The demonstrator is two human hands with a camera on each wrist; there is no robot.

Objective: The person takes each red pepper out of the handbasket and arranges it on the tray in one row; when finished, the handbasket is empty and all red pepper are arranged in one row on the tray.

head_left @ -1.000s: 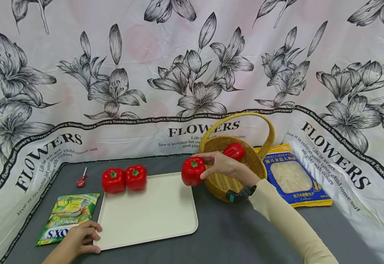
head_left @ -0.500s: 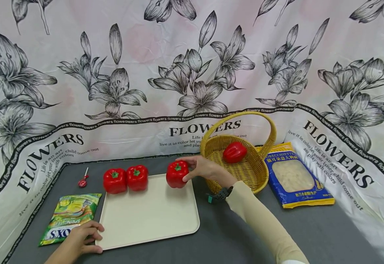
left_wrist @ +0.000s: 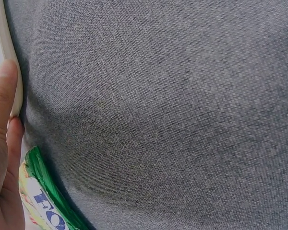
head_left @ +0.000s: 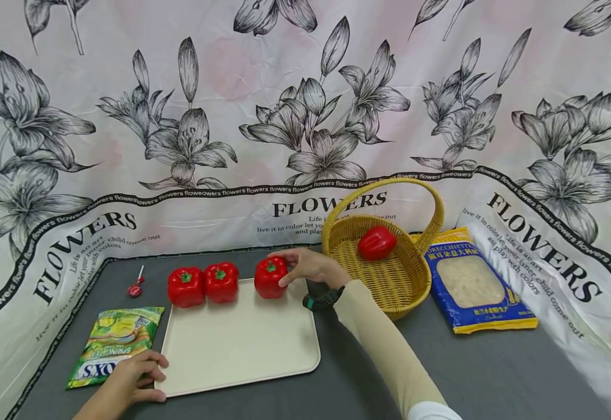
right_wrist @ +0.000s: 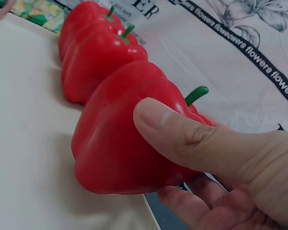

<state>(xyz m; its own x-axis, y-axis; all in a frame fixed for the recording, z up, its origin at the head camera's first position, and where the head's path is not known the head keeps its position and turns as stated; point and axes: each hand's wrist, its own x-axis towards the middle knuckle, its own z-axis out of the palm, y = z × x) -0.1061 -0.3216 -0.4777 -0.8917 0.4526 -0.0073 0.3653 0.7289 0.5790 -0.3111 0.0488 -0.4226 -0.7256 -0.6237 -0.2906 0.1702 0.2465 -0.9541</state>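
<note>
My right hand [head_left: 308, 266] grips a red bell pepper [head_left: 270, 277] with a green stem, thumb on one side and fingers round the other. That pepper is over the back edge of the cream tray [head_left: 242, 344]; in the right wrist view a shadow lies below it. Two more red bell peppers, one at the far left [head_left: 186, 287] and one beside it [head_left: 221, 283], sit side by side at the tray's back left corner. My left hand [head_left: 134, 376] holds the tray's front left corner, with the thumb on the rim in the left wrist view.
A yellow wicker basket [head_left: 407, 291] with a red pepper [head_left: 376, 243] in it stands right of the tray. Beside it lies a blue pasta bag [head_left: 476, 283]. A green candy bag [head_left: 116, 341] and a red lollipop [head_left: 135, 289] are at the left. A flowered curtain [head_left: 206, 221] hangs behind.
My right hand has carried the red bell pepper leftward from beside the basket to over the tray's back edge, closer to the other two. The left hand has stayed at the tray corner.
</note>
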